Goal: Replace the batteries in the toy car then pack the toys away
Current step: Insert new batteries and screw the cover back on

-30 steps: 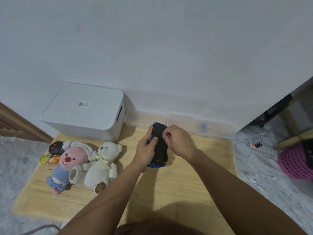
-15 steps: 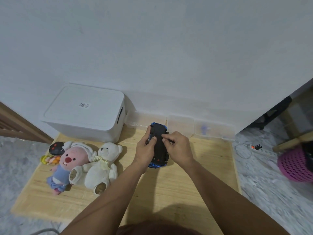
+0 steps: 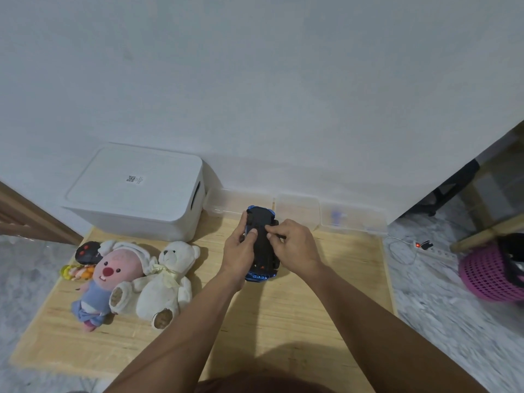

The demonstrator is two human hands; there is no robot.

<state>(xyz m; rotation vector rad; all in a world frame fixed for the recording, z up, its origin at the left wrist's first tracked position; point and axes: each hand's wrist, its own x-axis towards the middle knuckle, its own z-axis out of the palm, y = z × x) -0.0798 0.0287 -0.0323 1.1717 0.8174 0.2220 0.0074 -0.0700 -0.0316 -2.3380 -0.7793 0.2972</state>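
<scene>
A blue toy car [image 3: 262,245] lies upside down on the wooden board [image 3: 255,321], its black underside facing up. My left hand [image 3: 241,251] grips its left side, thumb on the underside. My right hand [image 3: 295,248] rests on the right side, fingertips pinched on the middle of the underside; what they pinch is too small to tell. A white teddy bear [image 3: 167,279], a pink plush in blue clothes [image 3: 110,276], a black toy with red marks [image 3: 86,252] and a small yellow-orange toy [image 3: 75,272] lie at the left.
A white lidded storage box [image 3: 136,194] stands at the back left against the wall. Clear plastic boxes [image 3: 326,214] line the wall behind the car. A power strip [image 3: 425,246] with a red light and a pink basket [image 3: 490,273] sit on the floor at the right.
My right hand has slid from the far end of the car's underside toward its middle. The left hand and car have barely moved.
</scene>
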